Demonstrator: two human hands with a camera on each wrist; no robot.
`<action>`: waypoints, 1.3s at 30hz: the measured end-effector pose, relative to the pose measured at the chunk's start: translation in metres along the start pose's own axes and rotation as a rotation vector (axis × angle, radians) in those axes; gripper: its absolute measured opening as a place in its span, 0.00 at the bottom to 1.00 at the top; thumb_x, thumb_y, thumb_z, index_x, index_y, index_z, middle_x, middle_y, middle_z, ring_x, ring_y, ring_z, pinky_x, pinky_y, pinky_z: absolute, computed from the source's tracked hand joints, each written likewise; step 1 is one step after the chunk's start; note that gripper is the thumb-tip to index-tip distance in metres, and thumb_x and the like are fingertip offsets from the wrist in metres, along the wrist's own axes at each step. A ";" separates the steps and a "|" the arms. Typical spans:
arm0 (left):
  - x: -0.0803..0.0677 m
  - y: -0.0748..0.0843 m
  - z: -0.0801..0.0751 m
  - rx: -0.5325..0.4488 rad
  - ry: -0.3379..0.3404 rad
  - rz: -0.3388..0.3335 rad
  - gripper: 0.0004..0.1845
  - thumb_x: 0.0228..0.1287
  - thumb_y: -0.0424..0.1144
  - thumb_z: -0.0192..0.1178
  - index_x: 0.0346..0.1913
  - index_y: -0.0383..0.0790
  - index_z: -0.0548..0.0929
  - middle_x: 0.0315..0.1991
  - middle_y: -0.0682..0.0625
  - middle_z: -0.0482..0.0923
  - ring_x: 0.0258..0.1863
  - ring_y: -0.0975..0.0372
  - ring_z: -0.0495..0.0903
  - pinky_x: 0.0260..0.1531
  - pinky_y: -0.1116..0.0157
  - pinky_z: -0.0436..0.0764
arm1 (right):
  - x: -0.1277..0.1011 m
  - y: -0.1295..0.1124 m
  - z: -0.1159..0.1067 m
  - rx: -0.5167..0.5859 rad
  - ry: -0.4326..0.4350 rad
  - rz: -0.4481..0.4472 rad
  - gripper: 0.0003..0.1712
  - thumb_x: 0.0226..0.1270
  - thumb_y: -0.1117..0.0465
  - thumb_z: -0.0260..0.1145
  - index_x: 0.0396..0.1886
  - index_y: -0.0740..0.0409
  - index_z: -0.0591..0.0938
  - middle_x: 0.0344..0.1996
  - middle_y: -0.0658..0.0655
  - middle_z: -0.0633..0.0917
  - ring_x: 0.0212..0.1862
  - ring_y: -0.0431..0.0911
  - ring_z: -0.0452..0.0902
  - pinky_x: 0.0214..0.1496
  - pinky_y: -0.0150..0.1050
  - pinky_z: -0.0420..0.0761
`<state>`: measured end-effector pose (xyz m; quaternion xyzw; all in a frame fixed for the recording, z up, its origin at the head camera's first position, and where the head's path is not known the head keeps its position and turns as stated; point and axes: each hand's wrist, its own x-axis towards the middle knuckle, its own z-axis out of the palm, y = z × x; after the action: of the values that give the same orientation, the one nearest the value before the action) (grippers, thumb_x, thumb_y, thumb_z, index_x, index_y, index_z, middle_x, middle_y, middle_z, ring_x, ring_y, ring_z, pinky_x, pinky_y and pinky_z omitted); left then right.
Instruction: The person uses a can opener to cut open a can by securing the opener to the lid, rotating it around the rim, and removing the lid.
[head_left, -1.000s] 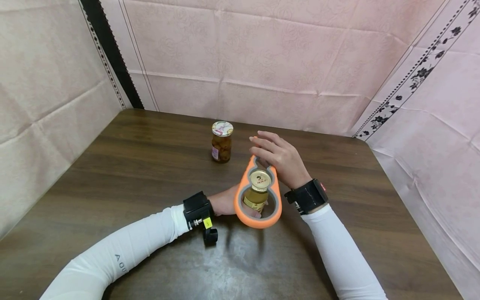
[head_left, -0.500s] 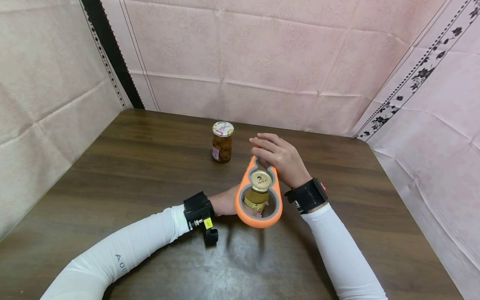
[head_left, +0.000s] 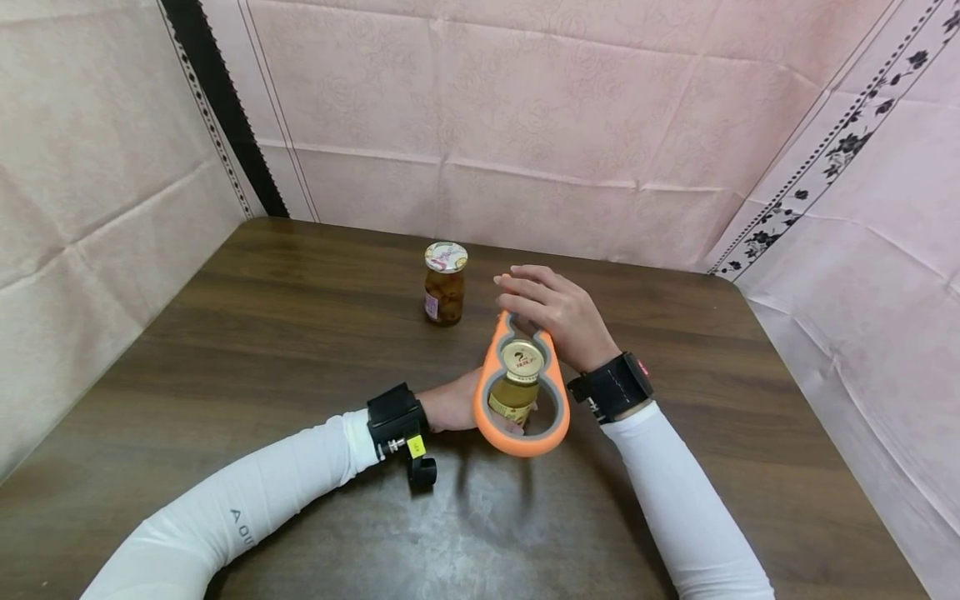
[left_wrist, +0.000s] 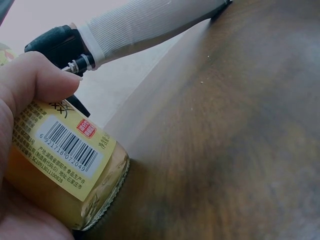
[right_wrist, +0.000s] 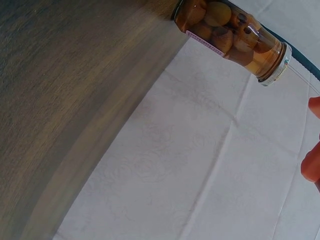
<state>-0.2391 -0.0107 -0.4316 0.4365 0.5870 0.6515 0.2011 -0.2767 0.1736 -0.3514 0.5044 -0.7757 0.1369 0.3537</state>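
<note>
In the head view, my left hand (head_left: 456, 403) grips a small glass jar (head_left: 513, 395) with a gold lid (head_left: 522, 359). Its yellow barcode label (left_wrist: 70, 152) and my thumb (left_wrist: 52, 82) across it show in the left wrist view. An orange jar opener (head_left: 522, 447) with grey lining lies over the jar. The gold lid sits within the opener's smaller opening, and the jar body shows through the larger ring. My right hand (head_left: 561, 315) holds the opener's far, narrow end, its fingers bent over the handle; the thumb is mostly hidden.
A second jar (head_left: 444, 293), with round brown contents and a patterned white lid, stands upright farther back on the dark wooden table (head_left: 300, 325). Pale pink cloth (head_left: 525, 117) hangs behind and along the sides.
The opener's wide ring has swung slightly right, while my right fingertips have shifted slightly left with its handle end. My left hand and the gripped jar stay nearly in place.
</note>
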 end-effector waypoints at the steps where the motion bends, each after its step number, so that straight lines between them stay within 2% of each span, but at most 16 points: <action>1: 0.000 0.000 0.000 -0.001 0.001 0.007 0.67 0.49 0.56 0.79 0.82 0.59 0.40 0.81 0.55 0.51 0.70 0.57 0.69 0.65 0.60 0.75 | 0.000 0.000 0.000 0.003 0.000 -0.001 0.19 0.64 0.74 0.64 0.50 0.53 0.87 0.58 0.55 0.86 0.65 0.53 0.76 0.63 0.48 0.80; 3: 0.001 0.001 0.000 0.007 0.008 0.019 0.67 0.48 0.57 0.79 0.82 0.58 0.40 0.82 0.55 0.48 0.72 0.57 0.67 0.66 0.60 0.75 | 0.000 0.000 0.001 0.013 -0.002 -0.001 0.19 0.64 0.74 0.64 0.50 0.53 0.87 0.58 0.54 0.86 0.64 0.52 0.77 0.61 0.48 0.81; 8: 0.005 0.006 0.002 0.014 0.026 0.017 0.69 0.45 0.64 0.77 0.82 0.46 0.44 0.81 0.47 0.52 0.72 0.59 0.67 0.67 0.62 0.73 | -0.002 0.000 0.001 0.047 -0.014 0.005 0.17 0.64 0.73 0.65 0.49 0.54 0.86 0.58 0.55 0.86 0.62 0.52 0.80 0.60 0.47 0.82; 12: 0.014 0.012 0.007 -0.063 0.055 0.037 0.73 0.45 0.72 0.72 0.78 0.25 0.47 0.76 0.28 0.54 0.67 0.64 0.69 0.67 0.66 0.71 | -0.003 0.001 0.000 0.063 -0.030 0.008 0.14 0.66 0.72 0.64 0.47 0.55 0.86 0.57 0.55 0.87 0.60 0.51 0.81 0.63 0.45 0.81; 14: 0.017 0.013 0.008 -0.046 0.073 0.054 0.75 0.46 0.77 0.66 0.75 0.18 0.46 0.74 0.22 0.52 0.65 0.65 0.68 0.66 0.67 0.70 | -0.003 0.001 0.000 0.072 -0.035 0.005 0.13 0.65 0.73 0.64 0.46 0.55 0.85 0.56 0.55 0.88 0.59 0.51 0.82 0.62 0.45 0.81; 16: 0.020 0.012 0.009 -0.003 0.088 0.066 0.77 0.46 0.82 0.59 0.73 0.13 0.46 0.71 0.18 0.54 0.65 0.60 0.69 0.65 0.67 0.71 | -0.004 0.001 0.000 0.083 -0.035 0.002 0.13 0.65 0.73 0.65 0.46 0.56 0.85 0.54 0.56 0.88 0.59 0.52 0.82 0.62 0.46 0.81; 19: 0.018 0.007 0.007 0.094 0.086 0.038 0.76 0.45 0.82 0.59 0.75 0.18 0.46 0.73 0.23 0.55 0.68 0.53 0.67 0.66 0.67 0.70 | -0.005 0.002 0.001 0.087 -0.031 -0.004 0.13 0.64 0.73 0.68 0.47 0.57 0.85 0.52 0.56 0.89 0.58 0.52 0.82 0.62 0.46 0.82; 21: 0.016 0.002 0.005 0.103 0.083 0.024 0.75 0.45 0.81 0.62 0.77 0.22 0.45 0.75 0.26 0.55 0.70 0.50 0.65 0.68 0.66 0.69 | -0.005 0.002 0.001 0.085 -0.027 -0.008 0.14 0.63 0.72 0.70 0.47 0.57 0.86 0.52 0.57 0.89 0.58 0.52 0.82 0.62 0.46 0.81; 24: 0.013 -0.003 0.002 0.109 0.084 0.004 0.75 0.44 0.77 0.68 0.79 0.28 0.44 0.77 0.31 0.54 0.71 0.53 0.64 0.68 0.67 0.69 | -0.005 0.003 0.001 0.077 -0.025 -0.007 0.14 0.63 0.72 0.70 0.48 0.58 0.86 0.51 0.57 0.89 0.58 0.52 0.82 0.63 0.45 0.81; 29: 0.016 -0.003 0.004 0.087 0.098 0.012 0.76 0.43 0.79 0.65 0.77 0.22 0.46 0.74 0.26 0.54 0.67 0.62 0.66 0.65 0.71 0.69 | -0.006 0.002 0.001 0.080 -0.029 0.004 0.14 0.63 0.72 0.69 0.48 0.58 0.86 0.51 0.56 0.89 0.58 0.52 0.82 0.63 0.45 0.81; 32: 0.020 0.001 0.005 0.067 0.087 0.031 0.75 0.48 0.81 0.59 0.74 0.17 0.46 0.72 0.21 0.54 0.66 0.59 0.67 0.66 0.69 0.69 | -0.006 0.002 0.001 0.096 -0.026 0.010 0.16 0.61 0.75 0.69 0.48 0.58 0.86 0.50 0.57 0.89 0.57 0.52 0.82 0.61 0.46 0.82; 35: 0.017 0.002 0.002 0.070 0.072 0.008 0.62 0.62 0.67 0.64 0.77 0.22 0.46 0.74 0.26 0.56 0.69 0.55 0.67 0.69 0.65 0.69 | -0.007 0.002 0.002 0.113 -0.018 0.014 0.19 0.58 0.78 0.68 0.47 0.58 0.86 0.49 0.57 0.89 0.57 0.54 0.82 0.60 0.46 0.83; 37: 0.013 -0.004 -0.004 0.105 0.053 -0.008 0.56 0.65 0.54 0.68 0.80 0.31 0.43 0.78 0.35 0.55 0.71 0.57 0.65 0.71 0.64 0.67 | -0.007 0.002 0.002 0.118 -0.017 0.016 0.19 0.58 0.79 0.66 0.47 0.59 0.86 0.49 0.57 0.89 0.59 0.55 0.82 0.61 0.46 0.82; 39: 0.012 -0.022 -0.012 0.108 0.041 -0.013 0.55 0.63 0.47 0.71 0.82 0.42 0.44 0.78 0.45 0.59 0.71 0.61 0.66 0.70 0.65 0.68 | -0.007 0.002 0.002 0.123 -0.019 0.020 0.18 0.59 0.79 0.66 0.46 0.59 0.86 0.49 0.58 0.89 0.62 0.55 0.81 0.63 0.46 0.82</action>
<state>-0.2605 -0.0034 -0.4472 0.4294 0.6282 0.6264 0.1692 -0.2772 0.1782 -0.3573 0.5185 -0.7742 0.1830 0.3133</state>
